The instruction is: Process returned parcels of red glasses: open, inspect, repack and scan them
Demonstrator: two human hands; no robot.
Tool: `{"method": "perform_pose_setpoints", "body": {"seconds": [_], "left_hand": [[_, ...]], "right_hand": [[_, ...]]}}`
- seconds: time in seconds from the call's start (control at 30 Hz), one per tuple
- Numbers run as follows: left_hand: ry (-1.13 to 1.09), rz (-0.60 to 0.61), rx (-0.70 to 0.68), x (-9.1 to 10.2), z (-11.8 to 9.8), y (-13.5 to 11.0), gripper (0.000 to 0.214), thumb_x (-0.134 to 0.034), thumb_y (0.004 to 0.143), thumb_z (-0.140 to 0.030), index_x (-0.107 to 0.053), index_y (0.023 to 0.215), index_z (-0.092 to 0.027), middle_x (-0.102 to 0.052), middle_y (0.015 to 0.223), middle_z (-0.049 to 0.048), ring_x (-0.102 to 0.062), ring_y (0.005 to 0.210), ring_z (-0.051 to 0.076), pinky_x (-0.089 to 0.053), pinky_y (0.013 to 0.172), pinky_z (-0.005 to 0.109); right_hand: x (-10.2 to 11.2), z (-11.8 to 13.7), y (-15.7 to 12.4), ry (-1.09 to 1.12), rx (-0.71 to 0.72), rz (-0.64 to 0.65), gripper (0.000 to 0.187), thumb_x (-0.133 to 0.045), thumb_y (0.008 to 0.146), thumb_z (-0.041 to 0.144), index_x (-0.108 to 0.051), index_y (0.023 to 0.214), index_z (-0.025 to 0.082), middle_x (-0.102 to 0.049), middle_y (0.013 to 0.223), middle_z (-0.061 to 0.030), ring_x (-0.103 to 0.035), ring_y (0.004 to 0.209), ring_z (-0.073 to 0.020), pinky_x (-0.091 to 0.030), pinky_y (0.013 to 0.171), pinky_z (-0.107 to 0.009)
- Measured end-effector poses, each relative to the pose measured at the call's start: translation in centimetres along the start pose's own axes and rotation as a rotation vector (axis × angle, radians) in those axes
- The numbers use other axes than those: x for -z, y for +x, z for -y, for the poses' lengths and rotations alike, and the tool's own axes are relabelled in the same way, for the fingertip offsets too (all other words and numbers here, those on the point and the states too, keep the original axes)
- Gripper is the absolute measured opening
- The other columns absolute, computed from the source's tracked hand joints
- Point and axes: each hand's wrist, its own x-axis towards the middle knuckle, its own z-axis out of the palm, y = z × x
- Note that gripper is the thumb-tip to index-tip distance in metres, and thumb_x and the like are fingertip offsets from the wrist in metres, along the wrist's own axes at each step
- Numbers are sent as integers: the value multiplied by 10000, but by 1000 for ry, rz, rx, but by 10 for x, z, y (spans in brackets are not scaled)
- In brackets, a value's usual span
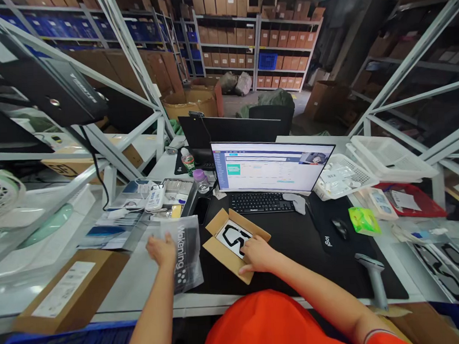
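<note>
A small open cardboard box [220,250] lies on the black desk mat [307,249], with a white insert bearing a black outlined part [234,237] inside. My right hand [258,254] rests on the box's near right side, fingers curled against the insert. My left hand [161,249] reaches to the left and grips the edge of a clear plastic bag printed "Wakening" [184,254], which lies just left of the box.
A monitor [269,166] and keyboard [261,202] stand behind the box. A mouse [340,227], green packet [362,220] and barcode scanner [374,277] lie right. A flat cardboard parcel [68,290] and papers lie left. White trays [387,159] sit at back right.
</note>
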Motion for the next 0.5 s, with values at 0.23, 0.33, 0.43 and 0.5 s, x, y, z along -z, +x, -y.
{"method": "perform_pose_setpoints", "body": {"seconds": [0.23, 0.33, 0.43, 0.5], "left_hand": [[-288, 383, -105, -16, 10, -78, 467, -467, 910, -406, -536, 1290, -143, -496, 1472, 188, -428, 1414, 301, -328, 1196, 476], [-411, 568, 35, -21, 10, -116, 510, -432, 922, -542, -550, 1225, -149, -636, 1268, 186, -679, 1080, 281, -562, 942, 462], [-476, 713, 178, -27, 2, -136, 575, -679, 775, -578, -614, 1130, -130, -713, 1083, 164, -716, 924, 294, -608, 786, 433], [-515, 787, 259, -31, -7, -140, 516, -767, 721, -515, -666, 1032, -116, -743, 939, 143, -721, 905, 310, -612, 753, 413]], "right_hand": [[-18, -20, -37, 67, 78, -331, 494, -577, 878, 668, -702, 872, 190, -678, 833, -66, -605, 877, -220, -425, 981, -403], [-27, -19, -64, 241, 35, -446, 411, -555, 948, 581, -707, 868, 208, -697, 831, -54, -620, 873, -208, -422, 1024, -425], [-40, -13, -86, 356, -3, -546, 260, -501, 1013, 360, -706, 924, 228, -726, 885, -42, -649, 913, -188, -379, 1107, -461], [-50, -10, -95, 378, -33, -608, 219, -494, 1001, 277, -700, 946, 228, -730, 891, -43, -660, 909, -183, -362, 1134, -481]]}}
